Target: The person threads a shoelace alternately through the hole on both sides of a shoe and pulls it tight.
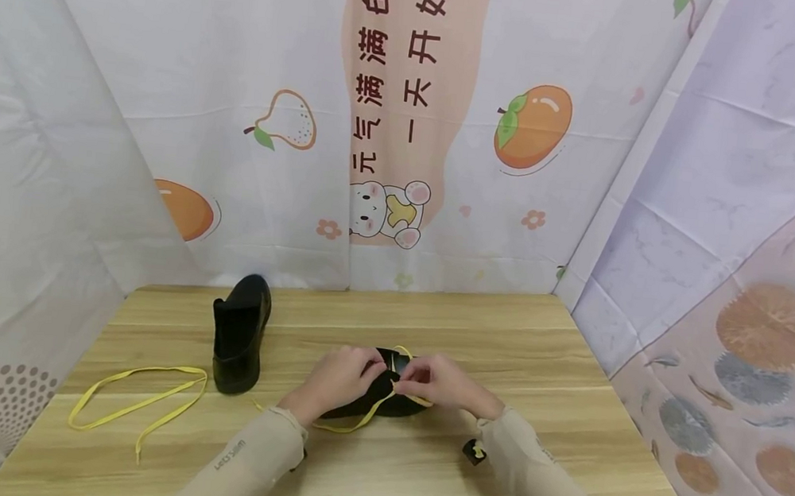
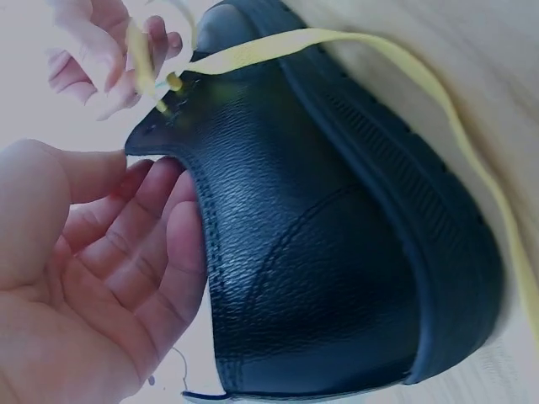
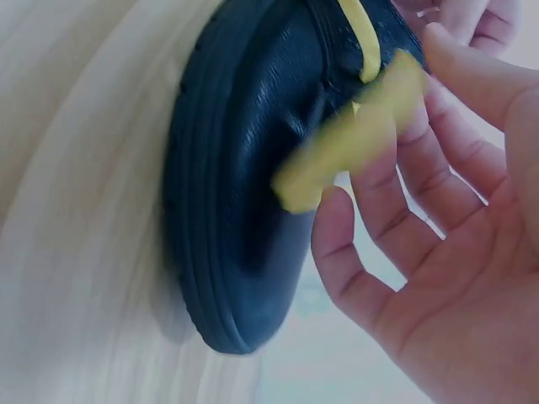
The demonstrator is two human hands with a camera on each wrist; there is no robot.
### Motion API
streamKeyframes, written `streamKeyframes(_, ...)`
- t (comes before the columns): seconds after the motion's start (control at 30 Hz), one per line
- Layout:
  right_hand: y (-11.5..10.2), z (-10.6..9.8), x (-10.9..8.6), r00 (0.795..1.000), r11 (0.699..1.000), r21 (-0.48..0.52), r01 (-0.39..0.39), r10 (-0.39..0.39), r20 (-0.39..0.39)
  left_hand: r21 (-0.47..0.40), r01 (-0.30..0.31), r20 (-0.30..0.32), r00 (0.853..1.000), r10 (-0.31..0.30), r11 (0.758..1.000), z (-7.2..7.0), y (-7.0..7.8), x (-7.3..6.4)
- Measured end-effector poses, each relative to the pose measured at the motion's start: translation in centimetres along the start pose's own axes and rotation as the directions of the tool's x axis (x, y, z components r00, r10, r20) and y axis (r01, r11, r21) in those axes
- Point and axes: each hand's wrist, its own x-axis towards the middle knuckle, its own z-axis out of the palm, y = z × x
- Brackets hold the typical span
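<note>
A black leather shoe [image 2: 278, 194] lies on the table between the two hands, with a yellow shoelace [image 2: 337, 35] threaded through eyelets near its opening. My left hand [image 1: 337, 382] pinches the corner of the eyelet flap between thumb and fingers, its other fingers curling inside the opening. Across from it, my right hand [image 1: 444, 380] pinches a stretch of the lace close to the eyelets. In the right wrist view the lace end [image 3: 345, 139] sticks out past the fingers over the toe. Another length of lace trails along the shoe's near side. Both hands partly cover the shoe in the head view.
A second black shoe [image 1: 241, 337], without visible laces, stands at the back left of the wooden table [image 1: 504, 330]. Another yellow shoelace [image 1: 130, 412] lies loosely looped at the left. Printed cloth [image 1: 286, 205] hangs behind the table and along both sides.
</note>
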Motion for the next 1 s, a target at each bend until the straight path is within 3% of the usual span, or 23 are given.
streamKeyframes(0.17,0.4,-0.7,-0.2,0.997,1.0,0.003,0.005,-0.004,-0.077,-0.031,0.003,0.04,0.999,-0.002,1.0,-0.3,-0.2,0.4)
streamKeyframes(0.3,0.7,-0.7,-0.1,0.998,0.999,-0.035,0.026,-0.028,-0.065,-0.053,-0.007,0.117,0.993,0.013,0.999,-0.4,-0.4,0.7)
streamKeyframes(0.5,0.5,0.1,0.4,0.999,0.995,-0.091,0.041,-0.043,-0.017,-0.137,-0.015,0.277,0.959,0.053,0.99,-0.6,-1.0,1.0)
streamKeyframes(0.6,0.4,0.5,0.6,0.999,0.995,-0.098,0.034,-0.035,-0.012,-0.162,-0.004,0.329,0.943,0.058,0.987,-0.7,-0.9,1.1)
streamKeyframes(0.73,0.4,0.8,0.6,0.999,0.996,-0.09,0.029,-0.031,-0.022,-0.169,0.006,0.356,0.933,0.056,0.986,-0.8,-0.7,1.0)
streamKeyframes(1.0,0.7,0.9,0.5,0.999,0.995,-0.1,0.006,-0.01,-0.037,-0.198,0.0,0.362,0.93,0.073,0.98,-0.7,-0.9,1.1)
